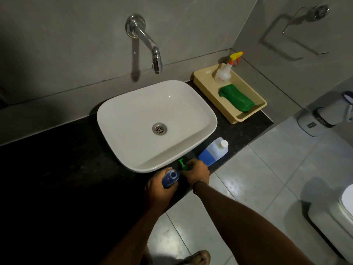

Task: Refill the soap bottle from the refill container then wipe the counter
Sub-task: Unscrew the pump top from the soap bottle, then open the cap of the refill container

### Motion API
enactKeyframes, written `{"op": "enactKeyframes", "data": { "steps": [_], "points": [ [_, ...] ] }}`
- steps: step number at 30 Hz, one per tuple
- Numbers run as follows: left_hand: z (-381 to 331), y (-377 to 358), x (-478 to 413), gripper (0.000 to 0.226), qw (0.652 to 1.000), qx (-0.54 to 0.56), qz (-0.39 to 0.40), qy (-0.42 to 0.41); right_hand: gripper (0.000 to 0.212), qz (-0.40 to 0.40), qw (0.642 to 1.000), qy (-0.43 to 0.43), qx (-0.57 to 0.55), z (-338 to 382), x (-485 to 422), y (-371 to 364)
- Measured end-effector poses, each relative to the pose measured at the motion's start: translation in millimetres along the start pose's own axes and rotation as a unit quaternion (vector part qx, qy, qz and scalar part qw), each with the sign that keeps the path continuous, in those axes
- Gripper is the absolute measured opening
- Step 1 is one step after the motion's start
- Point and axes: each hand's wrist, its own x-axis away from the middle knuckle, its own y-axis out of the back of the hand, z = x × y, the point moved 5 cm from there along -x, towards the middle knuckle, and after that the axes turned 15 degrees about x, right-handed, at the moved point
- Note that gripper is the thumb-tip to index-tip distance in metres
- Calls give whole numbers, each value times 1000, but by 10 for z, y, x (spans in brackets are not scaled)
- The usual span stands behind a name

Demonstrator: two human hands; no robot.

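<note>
Gripping the open soap bottle (170, 177) in left hand (159, 192); right hand (197, 174) clenched round green pump (183, 165) — slick plastic, hold mid-body.

A: Rectangular white ceramic basin (133, 111), glossy. Curved chrome wall tap (150, 46), polished metal.
B: Flat black speckled stone counter (246, 129), smooth. Folded green cloth (236, 97), matt. Translucent plastic refill jug (214, 151).
</note>
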Motion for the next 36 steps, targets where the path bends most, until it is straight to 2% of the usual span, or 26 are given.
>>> {"op": "enactKeyframes", "data": {
  "steps": [7,12,14,19,22,24,29,31,34,36],
  "points": [
    [111,-7,-69,41,1000,-21,-7,-13,30,8,999,35,-13,60,-53,-79],
    [221,-71,-163,19,999,-50,7,6,30,8,999,37,-23,110,-96,-98],
    [218,-65,-149,26,999,-42,0,9,32,10,999,39,-26,111,-100,-106],
    [157,47,-2,58,998,-32,-2,47,42,26,998,47,-28,49,-39,-37],
    [93,183,302,81,996,-15,-43,75,52,39,997,65,-27,-54,81,71],
    [31,203,638,80,996,-26,-66,59,52,38,995,87,-25,-154,190,168],
    [-280,-245,1124,55,998,-18,22,57,29,-30,989,147,-2,-411,401,692],
    [-472,-539,968,61,999,-17,38,31,21,-72,985,157,-25,-490,394,1006],
    [-819,-981,541,73,999,-7,43,12,25,-132,974,182,-35,-536,244,1470],
    [-1026,-1218,246,82,999,-16,30,-1,28,-141,971,194,-14,-532,78,1706]
  ]
}}
